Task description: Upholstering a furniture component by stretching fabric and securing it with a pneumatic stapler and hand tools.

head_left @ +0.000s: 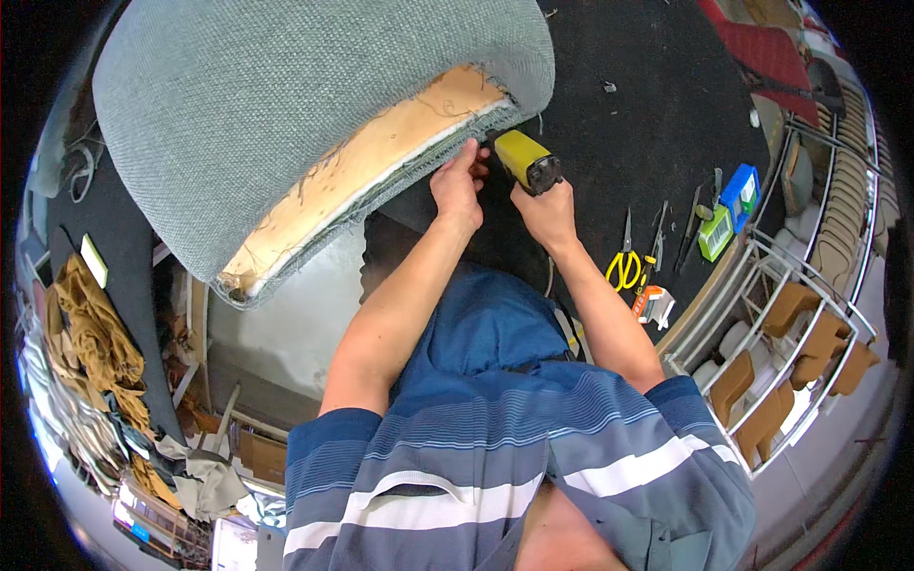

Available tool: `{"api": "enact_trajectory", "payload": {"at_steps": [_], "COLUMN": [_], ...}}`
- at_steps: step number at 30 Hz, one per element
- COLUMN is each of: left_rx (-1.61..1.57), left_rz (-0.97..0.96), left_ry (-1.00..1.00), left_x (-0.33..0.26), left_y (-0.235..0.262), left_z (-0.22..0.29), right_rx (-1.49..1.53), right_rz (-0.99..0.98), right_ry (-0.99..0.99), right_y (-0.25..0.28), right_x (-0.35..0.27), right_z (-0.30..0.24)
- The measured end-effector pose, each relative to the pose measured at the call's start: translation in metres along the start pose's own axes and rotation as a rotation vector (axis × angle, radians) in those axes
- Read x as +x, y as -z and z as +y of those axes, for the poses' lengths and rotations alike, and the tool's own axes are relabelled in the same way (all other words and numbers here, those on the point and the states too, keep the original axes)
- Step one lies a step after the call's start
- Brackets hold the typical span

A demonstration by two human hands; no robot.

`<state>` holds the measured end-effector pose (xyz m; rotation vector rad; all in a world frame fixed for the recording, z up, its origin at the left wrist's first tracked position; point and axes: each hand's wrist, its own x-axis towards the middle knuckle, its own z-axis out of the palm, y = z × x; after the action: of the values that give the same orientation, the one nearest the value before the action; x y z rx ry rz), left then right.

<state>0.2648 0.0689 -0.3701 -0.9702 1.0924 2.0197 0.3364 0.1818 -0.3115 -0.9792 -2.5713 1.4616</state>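
Observation:
A large grey-green upholstered cushion (333, 86) lies tilted across the dark table, its bare wooden panel (371, 152) showing along the near side. Frayed fabric edge (400, 178) and loose threads run along that panel. My left hand (458, 188) is at this edge, its fingers curled and pinching the fabric near the right end. In my right hand (547, 217) is a yellow and black staple gun (522, 160), gripped by its handle. The gun's nose points left at the fabric edge, close to my left fingertips; exact contact there is hidden.
To the right lie yellow-handled scissors (624, 269), pliers (659, 233), an orange-white small box (653, 305), and green (714, 233) and blue boxes (740, 198). A metal rack (781, 276) holding brown parts stands beyond the table edge. Brown cloth (95, 328) is piled at left.

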Motion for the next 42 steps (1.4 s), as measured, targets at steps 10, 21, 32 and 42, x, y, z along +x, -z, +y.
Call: {"api": "enact_trajectory", "payload": {"at_steps": [10, 21, 32, 42], "left_rx": [-0.034, 0.019, 0.047, 0.015], "left_rz": [-0.014, -0.163, -0.128, -0.129], "left_ry": [-0.007, 0.082, 0.104, 0.037], "left_x": [-0.005, -0.002, 0.004, 0.005], "left_y": [0.011, 0.015, -0.006, -0.003], "left_z": [0.007, 0.010, 0.008, 0.003], "right_rx": [0.047, 0.006, -0.454, -0.167], "right_rz": [-0.041, -0.068, 0.099, 0.090], "right_ry": [0.027, -0.227, 0.023, 0.273], "right_y": [0.006, 0.044, 0.040, 0.028], "right_x": [0.002, -0.024, -0.042, 0.002], "right_z": [0.005, 0.011, 0.061, 0.010]}}
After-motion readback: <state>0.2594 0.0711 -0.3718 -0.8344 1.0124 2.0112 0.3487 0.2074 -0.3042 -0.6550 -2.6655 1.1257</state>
